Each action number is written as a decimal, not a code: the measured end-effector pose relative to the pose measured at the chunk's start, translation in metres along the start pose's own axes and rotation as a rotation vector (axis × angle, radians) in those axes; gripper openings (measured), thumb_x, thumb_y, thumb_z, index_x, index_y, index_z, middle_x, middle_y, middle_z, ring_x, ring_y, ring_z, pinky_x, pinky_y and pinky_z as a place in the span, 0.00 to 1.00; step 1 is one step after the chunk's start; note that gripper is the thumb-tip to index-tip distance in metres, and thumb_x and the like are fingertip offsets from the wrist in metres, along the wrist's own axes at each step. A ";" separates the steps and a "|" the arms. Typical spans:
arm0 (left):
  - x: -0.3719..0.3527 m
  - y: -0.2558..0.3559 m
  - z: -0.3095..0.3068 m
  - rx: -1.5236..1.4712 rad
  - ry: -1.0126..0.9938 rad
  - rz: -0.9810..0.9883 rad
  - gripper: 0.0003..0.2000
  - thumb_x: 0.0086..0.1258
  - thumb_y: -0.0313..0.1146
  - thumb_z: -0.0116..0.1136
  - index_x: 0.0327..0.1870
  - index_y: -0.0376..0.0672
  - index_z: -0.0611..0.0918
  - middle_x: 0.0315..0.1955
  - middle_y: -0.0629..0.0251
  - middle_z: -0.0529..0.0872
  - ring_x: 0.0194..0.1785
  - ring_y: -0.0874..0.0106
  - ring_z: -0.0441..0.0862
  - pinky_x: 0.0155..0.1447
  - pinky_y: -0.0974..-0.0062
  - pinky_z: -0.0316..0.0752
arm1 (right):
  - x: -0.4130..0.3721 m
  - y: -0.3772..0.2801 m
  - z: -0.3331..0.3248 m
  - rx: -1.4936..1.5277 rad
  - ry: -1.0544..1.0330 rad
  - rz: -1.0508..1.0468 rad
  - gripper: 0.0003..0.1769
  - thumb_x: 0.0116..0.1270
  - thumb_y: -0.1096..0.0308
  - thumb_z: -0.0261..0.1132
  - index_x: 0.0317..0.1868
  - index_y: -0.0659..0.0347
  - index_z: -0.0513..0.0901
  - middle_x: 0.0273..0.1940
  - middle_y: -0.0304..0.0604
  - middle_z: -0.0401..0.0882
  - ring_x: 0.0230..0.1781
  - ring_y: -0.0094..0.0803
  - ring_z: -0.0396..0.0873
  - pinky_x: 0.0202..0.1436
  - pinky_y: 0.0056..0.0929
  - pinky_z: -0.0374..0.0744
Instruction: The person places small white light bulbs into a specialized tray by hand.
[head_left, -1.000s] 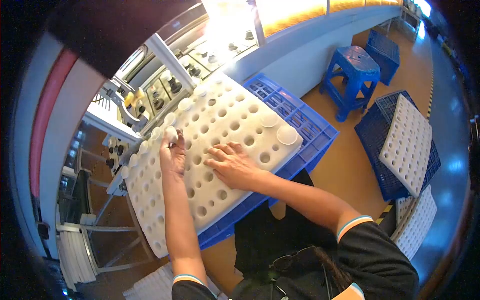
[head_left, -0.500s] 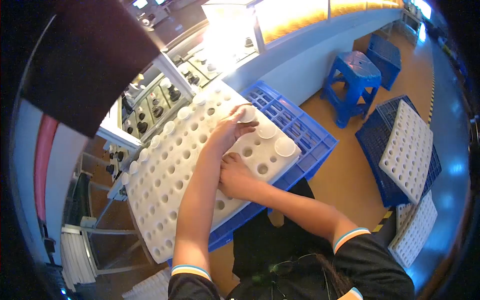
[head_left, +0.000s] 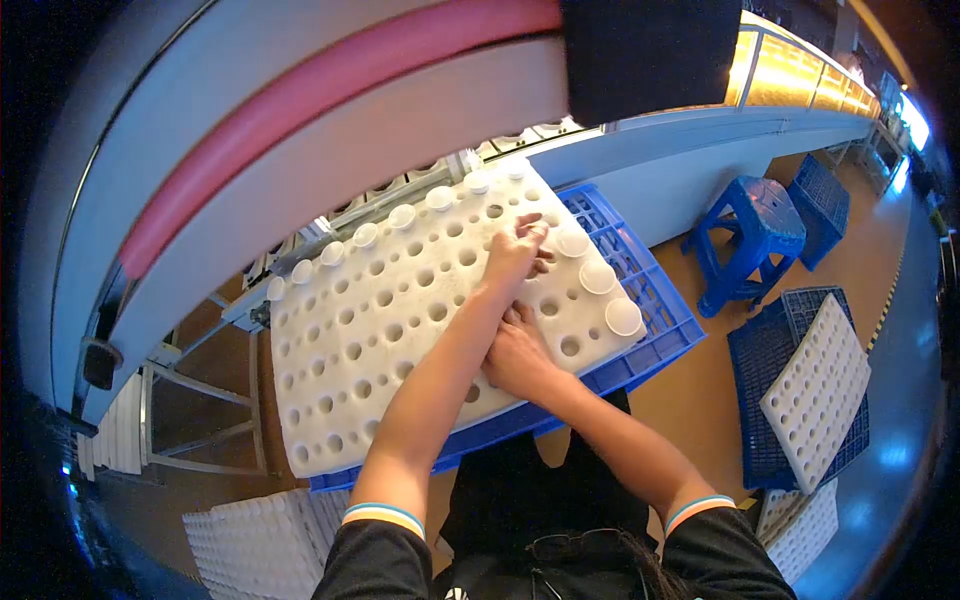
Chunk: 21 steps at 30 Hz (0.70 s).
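Pressure straight down on cap [head_left: 573, 240] just beside left hand [head_left: 515, 255], grip there unclear; right hand [head_left: 515, 355] flat, released, bracing foam tray [head_left: 340, 340] alongside.

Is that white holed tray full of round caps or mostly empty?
Mostly empty. On the white tray, round white caps sit only along its far edge and right end; the other holes are open.

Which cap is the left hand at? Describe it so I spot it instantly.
Start at the white holed tray on the blue crate. Its right edge carries three white caps; the farthest cap is it, the only one right beside the left hand.
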<state>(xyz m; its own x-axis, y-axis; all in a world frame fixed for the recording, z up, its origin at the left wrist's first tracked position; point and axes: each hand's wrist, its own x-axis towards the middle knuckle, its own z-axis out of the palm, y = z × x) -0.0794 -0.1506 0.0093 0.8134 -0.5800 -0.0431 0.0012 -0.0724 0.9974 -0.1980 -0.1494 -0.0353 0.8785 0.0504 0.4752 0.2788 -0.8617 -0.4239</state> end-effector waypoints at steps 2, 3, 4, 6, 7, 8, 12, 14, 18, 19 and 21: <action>0.000 -0.002 -0.012 -0.422 0.101 -0.051 0.19 0.74 0.37 0.53 0.61 0.36 0.72 0.51 0.56 0.80 0.44 0.67 0.83 0.43 0.74 0.80 | 0.002 -0.004 -0.010 -0.063 -0.040 -0.048 0.16 0.56 0.66 0.63 0.45 0.61 0.82 0.53 0.51 0.76 0.61 0.45 0.67 0.65 0.49 0.60; -0.001 -0.004 -0.021 -0.412 0.099 -0.053 0.19 0.74 0.37 0.53 0.61 0.36 0.72 0.51 0.56 0.80 0.44 0.67 0.83 0.43 0.74 0.80 | 0.002 -0.003 -0.009 -0.057 -0.033 -0.044 0.16 0.56 0.66 0.63 0.45 0.61 0.82 0.53 0.51 0.76 0.61 0.45 0.67 0.65 0.49 0.60; -0.001 -0.007 -0.033 -0.585 0.161 -0.057 0.19 0.74 0.37 0.51 0.61 0.36 0.71 0.50 0.56 0.80 0.47 0.66 0.82 0.45 0.73 0.80 | 0.003 -0.002 -0.008 -0.027 0.005 -0.057 0.15 0.57 0.66 0.62 0.46 0.60 0.82 0.54 0.49 0.76 0.62 0.44 0.67 0.65 0.49 0.60; -0.004 -0.011 -0.056 -0.757 0.229 -0.051 0.19 0.75 0.38 0.50 0.61 0.36 0.71 0.50 0.57 0.80 0.49 0.66 0.81 0.48 0.72 0.80 | 0.003 -0.002 -0.006 -0.002 0.074 -0.065 0.15 0.61 0.66 0.62 0.48 0.56 0.82 0.56 0.45 0.75 0.64 0.41 0.67 0.66 0.48 0.60; -0.007 -0.014 -0.067 -0.821 0.285 -0.029 0.19 0.75 0.39 0.49 0.60 0.37 0.71 0.50 0.56 0.80 0.51 0.65 0.80 0.51 0.70 0.80 | 0.002 -0.003 -0.005 0.001 0.076 -0.072 0.15 0.61 0.66 0.62 0.48 0.56 0.82 0.56 0.45 0.75 0.64 0.41 0.67 0.66 0.48 0.60; -0.009 -0.016 -0.077 -0.886 0.341 -0.004 0.18 0.76 0.39 0.49 0.60 0.37 0.72 0.50 0.56 0.79 0.53 0.65 0.79 0.53 0.68 0.79 | 0.002 -0.002 -0.004 0.015 0.073 -0.068 0.15 0.62 0.65 0.61 0.49 0.55 0.82 0.58 0.46 0.75 0.64 0.42 0.67 0.67 0.48 0.59; -0.013 -0.027 -0.111 -0.959 0.437 -0.021 0.17 0.76 0.39 0.48 0.58 0.38 0.73 0.48 0.58 0.80 0.52 0.66 0.79 0.55 0.66 0.78 | 0.004 -0.002 -0.005 0.035 0.063 -0.066 0.16 0.63 0.65 0.61 0.51 0.53 0.82 0.60 0.45 0.74 0.65 0.43 0.67 0.68 0.48 0.59; -0.019 -0.032 -0.116 -0.911 0.460 -0.028 0.15 0.76 0.37 0.48 0.57 0.38 0.75 0.45 0.58 0.81 0.50 0.67 0.80 0.53 0.67 0.79 | 0.002 -0.002 -0.005 0.038 0.059 -0.068 0.16 0.63 0.65 0.61 0.51 0.53 0.82 0.61 0.45 0.74 0.65 0.43 0.67 0.68 0.48 0.59; -0.027 -0.039 -0.110 -0.803 0.358 0.033 0.14 0.76 0.35 0.47 0.56 0.37 0.75 0.43 0.58 0.81 0.47 0.68 0.81 0.51 0.69 0.81 | 0.003 -0.003 -0.007 0.007 0.068 -0.066 0.18 0.61 0.67 0.63 0.53 0.51 0.81 0.60 0.42 0.74 0.64 0.40 0.68 0.66 0.44 0.61; -0.030 -0.037 -0.108 -0.744 0.310 0.048 0.13 0.76 0.33 0.47 0.56 0.37 0.75 0.42 0.58 0.81 0.45 0.69 0.81 0.50 0.71 0.81 | 0.003 -0.003 -0.007 0.001 0.072 -0.072 0.18 0.61 0.66 0.63 0.53 0.51 0.81 0.60 0.42 0.74 0.64 0.40 0.68 0.66 0.44 0.61; -0.036 -0.039 -0.105 -0.693 0.276 0.055 0.13 0.76 0.31 0.47 0.56 0.37 0.75 0.42 0.59 0.81 0.44 0.70 0.82 0.48 0.72 0.82 | 0.002 -0.003 -0.008 0.005 0.055 -0.070 0.18 0.61 0.66 0.63 0.53 0.51 0.81 0.60 0.43 0.74 0.64 0.41 0.68 0.66 0.44 0.61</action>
<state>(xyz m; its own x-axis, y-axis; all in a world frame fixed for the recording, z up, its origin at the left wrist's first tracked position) -0.0476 -0.0413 -0.0219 0.9392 -0.3369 -0.0672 0.2487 0.5318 0.8096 -0.1999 -0.1504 -0.0264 0.8342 0.0830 0.5451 0.3409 -0.8546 -0.3917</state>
